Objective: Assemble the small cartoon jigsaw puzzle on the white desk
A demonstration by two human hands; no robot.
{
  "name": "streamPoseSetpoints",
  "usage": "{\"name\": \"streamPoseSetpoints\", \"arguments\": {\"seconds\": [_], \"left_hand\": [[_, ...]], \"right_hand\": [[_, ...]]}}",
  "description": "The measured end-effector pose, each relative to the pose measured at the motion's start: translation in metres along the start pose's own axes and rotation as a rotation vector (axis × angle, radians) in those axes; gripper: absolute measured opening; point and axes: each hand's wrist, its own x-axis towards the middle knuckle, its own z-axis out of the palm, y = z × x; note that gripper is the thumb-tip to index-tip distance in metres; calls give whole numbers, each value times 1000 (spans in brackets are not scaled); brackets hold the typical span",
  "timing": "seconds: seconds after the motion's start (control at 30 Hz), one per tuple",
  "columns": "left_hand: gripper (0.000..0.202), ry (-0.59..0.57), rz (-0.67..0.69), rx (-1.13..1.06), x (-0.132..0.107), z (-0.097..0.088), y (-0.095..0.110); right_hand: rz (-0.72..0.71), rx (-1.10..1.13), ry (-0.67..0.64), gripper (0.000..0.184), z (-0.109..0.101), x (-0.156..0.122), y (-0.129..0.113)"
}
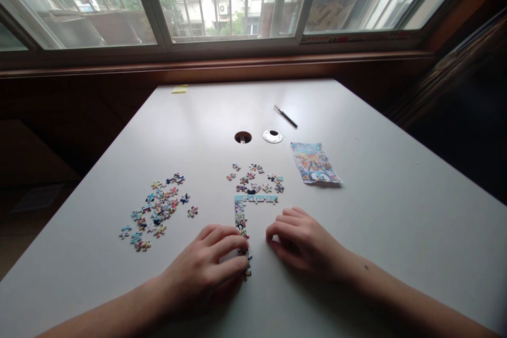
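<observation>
On the white table, joined jigsaw pieces form a corner: a light-blue row (pixel 257 198) across the far side and a column (pixel 240 216) running toward me on its left. My left hand (pixel 209 259) rests over the column's near half, its thumb and fingertips closed at the pieces and covering part of them. Right of the column, apart from it, my right hand (pixel 304 237) lies on the table with fingers curled in. Whether a piece is inside those fingers is hidden. Several loose jigsaw pieces (pixel 251 175) lie just beyond the row.
A larger pile of loose pieces (pixel 162 206) spreads at the left. To the right lies a colourful picture sheet (pixel 316 162). Farther back are a pen (pixel 285 116), a round cable hole (pixel 243 137), its silver cover (pixel 273 136) and a yellow note (pixel 179 88). Windows (pixel 233 0) stand behind.
</observation>
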Motion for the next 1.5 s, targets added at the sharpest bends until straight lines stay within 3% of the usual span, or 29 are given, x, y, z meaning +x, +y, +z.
{"name": "streamPoseSetpoints", "arguments": {"seconds": [0.43,0.57,0.63,0.7,0.77,0.83,0.87,1.03,1.3,1.4,1.5], "left_hand": [[15,20,6,-4,1,2,0],[14,37,-1,-7,0,4,-1],[14,37,4,-12,0,5,-2],[14,38,13,-13,0,6,-4],[14,43,20,-14,0,8,-5],[15,51,23,-15,-1,10,-6],[15,56,22,-16,-1,11,-6],[14,69,12,-13,-2,13,-7],[17,73,11,-24,-1,11,-7],[16,67,8,-28,-1,11,-6],[13,65,1,-27,0,11,-6]], "right_hand": [[25,30,-35,9,-3,1,-1],[178,230,-127,13,-24,10,-8],[291,389,-145,19,-39,23,-7],[299,454,-147,23,-52,44,-1],[263,293,-182,24,-59,72,9],[235,-59,-149,19,-58,101,21],[232,-130,-119,17,-55,115,27],[216,-247,-28,17,-31,163,41],[247,-231,-50,7,-27,181,41],[261,-172,9,7,-28,181,38],[274,-78,125,12,-26,164,25]]}}
